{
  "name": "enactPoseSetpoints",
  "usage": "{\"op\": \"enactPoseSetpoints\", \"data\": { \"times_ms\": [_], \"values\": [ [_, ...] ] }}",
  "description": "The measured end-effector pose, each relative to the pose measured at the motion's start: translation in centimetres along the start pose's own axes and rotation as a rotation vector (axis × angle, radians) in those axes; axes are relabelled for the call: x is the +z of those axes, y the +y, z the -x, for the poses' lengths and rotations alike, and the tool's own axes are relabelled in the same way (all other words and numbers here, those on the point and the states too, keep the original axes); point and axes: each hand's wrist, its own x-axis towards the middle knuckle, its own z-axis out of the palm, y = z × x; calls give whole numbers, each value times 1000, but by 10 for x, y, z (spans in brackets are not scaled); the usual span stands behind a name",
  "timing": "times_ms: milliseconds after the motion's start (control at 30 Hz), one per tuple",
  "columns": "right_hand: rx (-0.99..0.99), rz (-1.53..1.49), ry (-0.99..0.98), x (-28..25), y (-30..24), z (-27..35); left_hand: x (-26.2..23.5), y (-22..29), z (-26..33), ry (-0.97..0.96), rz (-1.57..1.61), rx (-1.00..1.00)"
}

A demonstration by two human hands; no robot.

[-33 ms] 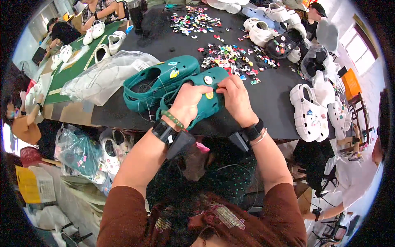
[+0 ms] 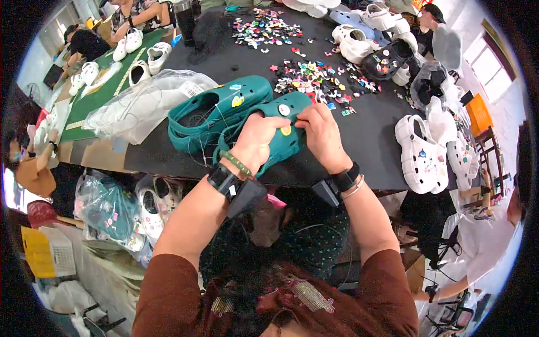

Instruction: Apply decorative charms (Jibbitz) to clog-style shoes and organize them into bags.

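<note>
My left hand (image 2: 255, 140) is wrapped around a green clog (image 2: 289, 149) at the table's near edge, its thumb lying along the top. A round white charm (image 2: 283, 109) and a yellow charm (image 2: 286, 130) sit on that clog's upper. At the clog's right side, my right hand (image 2: 321, 132) has its fingertips pinched together against the holed upper. Whatever lies between those fingertips is hidden. Just left stands a second green clog (image 2: 250, 87), bearing a pale blue and a yellow charm. Thin clear strands run between the two clogs.
Piles of small colourful charms (image 2: 314, 78) cover the black table (image 2: 370, 123) beyond my hands. White clogs (image 2: 416, 154) stand at right, with a black clog (image 2: 387, 60) farther back. A clear plastic bag (image 2: 151, 104) lies left. Other people sit around the table.
</note>
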Motion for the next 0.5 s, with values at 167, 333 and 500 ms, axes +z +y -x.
{"op": "enactPoseSetpoints", "data": {
  "times_ms": [167, 333, 500],
  "values": [
    [-6, -41, 57, 1, 3, 6, 7, 1, 4, 50, -17, -32],
    [209, -263, -76, -17, -6, -4, 4, -1, 10, -28, 10, 23],
    [166, -147, -93, -15, -7, -1, 0, -2, 5, -63, 25, 10]
  ]
}}
